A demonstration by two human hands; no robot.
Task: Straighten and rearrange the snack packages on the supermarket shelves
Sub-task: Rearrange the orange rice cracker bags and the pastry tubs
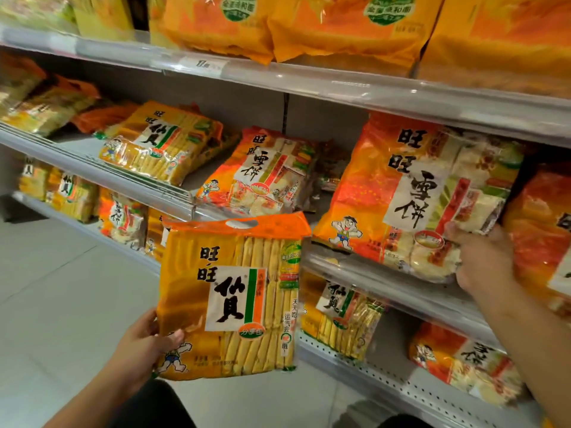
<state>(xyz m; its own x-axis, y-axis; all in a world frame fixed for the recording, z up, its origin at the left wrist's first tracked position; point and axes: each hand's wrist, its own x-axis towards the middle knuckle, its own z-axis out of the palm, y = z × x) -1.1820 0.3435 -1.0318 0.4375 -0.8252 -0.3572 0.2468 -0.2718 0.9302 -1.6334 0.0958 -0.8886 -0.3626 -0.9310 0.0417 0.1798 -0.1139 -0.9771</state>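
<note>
left hand (145, 341) grips yellow package (228, 298) at bottom corner; right hand (482, 257) clasps orange package (414, 196) edge on shelf (386, 273).

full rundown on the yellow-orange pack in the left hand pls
The yellow-orange plastic snack bag is held upright in front of the shelves, off any shelf. It has an orange top band with a punched carry slot, a white label with black characters, a cartoon boy, and clear panels showing stick-shaped crackers. The left hand grips its lower left corner, thumb on the front. It looks sealed.
</note>
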